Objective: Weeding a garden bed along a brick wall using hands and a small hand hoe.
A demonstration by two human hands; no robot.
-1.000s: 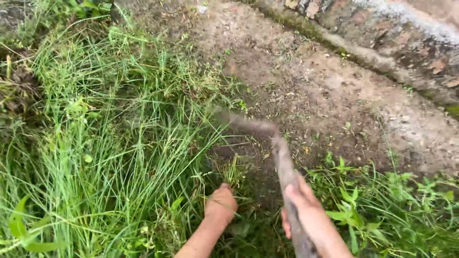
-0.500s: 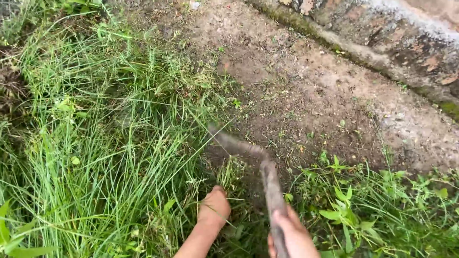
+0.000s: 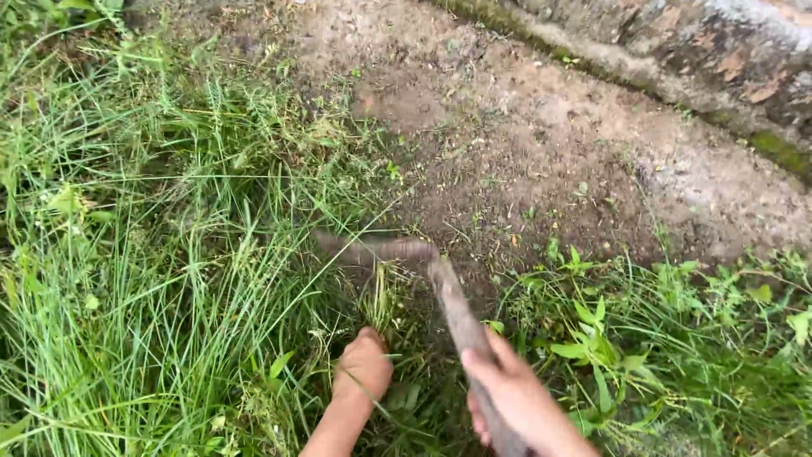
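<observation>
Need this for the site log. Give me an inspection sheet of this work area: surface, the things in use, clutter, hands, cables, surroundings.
Surface: bare brown soil beside tall green grass.
Things in use: a curved tool, blurred; its blade end points left, at the base of a grass tuft.
Clutter: cut stems and small bits scattered on the soil; nothing else seen.
Hands: left hand closed down among the grass stems below the tuft; right hand wrapped round the tool's handle.
Cables: nothing seen.
Surroundings: a weathered stone edge with some moss at top right; leafy weeds to the right of the hands.
</observation>
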